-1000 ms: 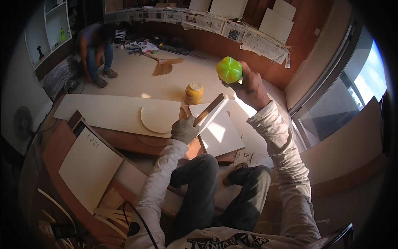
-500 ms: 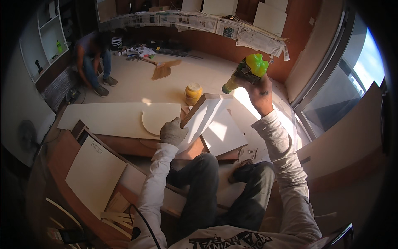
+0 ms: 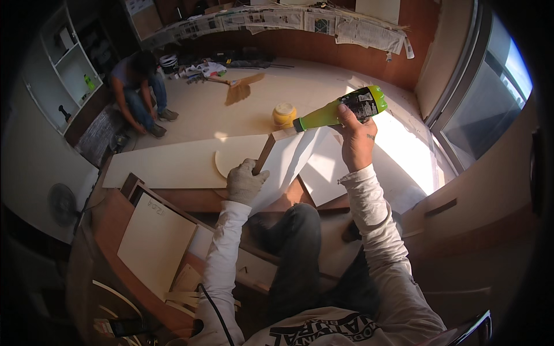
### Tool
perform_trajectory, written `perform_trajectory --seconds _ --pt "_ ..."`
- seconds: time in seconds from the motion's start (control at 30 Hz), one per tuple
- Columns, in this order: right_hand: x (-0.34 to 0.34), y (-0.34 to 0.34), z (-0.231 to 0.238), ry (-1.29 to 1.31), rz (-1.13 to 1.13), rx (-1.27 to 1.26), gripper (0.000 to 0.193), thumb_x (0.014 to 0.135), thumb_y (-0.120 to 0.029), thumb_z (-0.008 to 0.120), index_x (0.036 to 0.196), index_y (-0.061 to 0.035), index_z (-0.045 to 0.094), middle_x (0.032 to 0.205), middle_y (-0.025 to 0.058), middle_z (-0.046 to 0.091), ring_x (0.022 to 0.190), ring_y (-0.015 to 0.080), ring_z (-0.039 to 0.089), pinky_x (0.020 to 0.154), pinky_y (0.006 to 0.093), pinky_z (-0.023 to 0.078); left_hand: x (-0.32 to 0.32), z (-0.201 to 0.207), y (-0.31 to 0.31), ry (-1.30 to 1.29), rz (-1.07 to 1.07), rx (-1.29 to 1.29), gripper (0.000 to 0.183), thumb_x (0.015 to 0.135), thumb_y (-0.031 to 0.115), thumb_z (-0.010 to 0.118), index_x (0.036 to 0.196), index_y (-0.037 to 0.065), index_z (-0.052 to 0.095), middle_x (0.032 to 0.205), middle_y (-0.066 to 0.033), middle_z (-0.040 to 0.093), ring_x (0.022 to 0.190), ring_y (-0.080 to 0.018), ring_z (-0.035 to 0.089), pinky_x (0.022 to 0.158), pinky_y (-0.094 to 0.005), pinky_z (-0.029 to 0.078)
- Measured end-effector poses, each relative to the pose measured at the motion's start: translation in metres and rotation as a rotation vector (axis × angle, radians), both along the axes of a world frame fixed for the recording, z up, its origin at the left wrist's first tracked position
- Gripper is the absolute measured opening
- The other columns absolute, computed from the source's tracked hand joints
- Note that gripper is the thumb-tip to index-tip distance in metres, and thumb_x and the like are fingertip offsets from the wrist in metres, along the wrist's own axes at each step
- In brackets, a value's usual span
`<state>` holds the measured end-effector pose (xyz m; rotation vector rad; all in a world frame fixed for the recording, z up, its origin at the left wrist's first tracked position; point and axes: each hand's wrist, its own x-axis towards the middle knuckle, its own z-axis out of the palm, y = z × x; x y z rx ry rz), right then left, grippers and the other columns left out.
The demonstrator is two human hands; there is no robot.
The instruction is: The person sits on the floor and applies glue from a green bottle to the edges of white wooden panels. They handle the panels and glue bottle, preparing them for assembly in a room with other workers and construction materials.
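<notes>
My left hand (image 3: 245,182), in a grey work glove, is closed around the brown left edge of a white board (image 3: 287,173) that it holds tilted up before my knees. In my right hand (image 3: 359,144), which is bare, lies a green plastic bottle (image 3: 324,117) with a dark label. The bottle slants down to the left, its dark neck end at the board's upper edge. Whether the tip touches that edge, I cannot tell. Behind the board lies another white panel (image 3: 321,173), partly hidden by it.
A long pale panel (image 3: 167,164) stretches left, with a yellow tub (image 3: 283,116) beyond. At the near left is a brown frame with a white board (image 3: 156,242). Another person (image 3: 138,95) crouches at the far left, near a broom (image 3: 242,89). A sliding glass door (image 3: 485,104) stands right.
My right hand has turned the bottle from pointing away to lying sideways, its neck now at the board's upper edge. My left hand still grips the board. The view has shifted slightly.
</notes>
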<state>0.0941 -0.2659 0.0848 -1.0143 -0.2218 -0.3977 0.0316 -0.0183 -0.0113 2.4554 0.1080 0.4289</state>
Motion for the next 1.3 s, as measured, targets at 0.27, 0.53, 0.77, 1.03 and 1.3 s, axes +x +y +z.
perform_trajectory --seconds 0.27,0.53,0.77,1.03,1.3 --pt "0.014 -0.008 -0.014 0.084 0.061 0.058 0.03 0.084 -0.015 0.072 0.103 0.0026 0.056 0.095 0.0114 0.065 0.082 0.0232 0.067 0.074 0.0384 0.06 0.002 0.001 -0.005 -0.004 -0.009 0.008 0.038 0.073 0.029 0.079 0.09 0.001 0.06 0.074 -0.0164 0.067 0.069 -0.0322 0.067 0.066 -0.0409 0.053" --pt "0.009 0.006 0.002 -0.031 -0.055 -0.108 0.027 0.081 -0.014 0.076 0.098 0.0018 0.061 0.09 0.0095 0.066 0.077 0.0196 0.067 0.073 0.033 0.059 -0.001 0.004 -0.009 -0.008 -0.027 0.02 0.041 0.075 0.033 0.073 0.101 0.003 0.061 0.09 -0.0186 0.069 0.086 -0.0365 0.067 0.078 -0.0456 0.052" --pt "0.012 0.013 0.001 -0.029 -0.028 -0.145 0.026 0.082 -0.01 0.075 0.099 0.002 0.06 0.091 0.0101 0.067 0.077 0.0192 0.066 0.07 0.0312 0.058 0.002 -0.001 -0.005 -0.068 -0.017 0.041 0.043 0.074 0.033 0.076 0.099 0.002 0.061 0.083 -0.0193 0.067 0.08 -0.0379 0.066 0.074 -0.0441 0.053" --pt "0.026 0.011 -0.021 -0.067 -0.21 -0.296 0.026 0.08 -0.01 0.076 0.099 -0.0005 0.061 0.091 0.0057 0.068 0.081 0.0149 0.063 0.078 0.0277 0.05 -0.001 0.004 -0.005 -0.065 -0.027 -0.018 0.038 0.073 0.029 0.077 0.091 0.0 0.06 0.075 -0.0184 0.065 0.073 -0.0348 0.066 0.069 -0.0412 0.053" --pt "0.007 0.033 -0.002 -0.11 -0.184 -0.395 0.028 0.08 -0.01 0.077 0.1 0.0001 0.062 0.093 0.0081 0.07 0.083 0.0158 0.065 0.078 0.0286 0.051 -0.003 0.004 -0.001 0.01 0.016 -0.059 0.038 0.072 0.029 0.079 0.086 0.0 0.058 0.07 -0.0181 0.064 0.066 -0.0325 0.066 0.064 -0.0398 0.053"
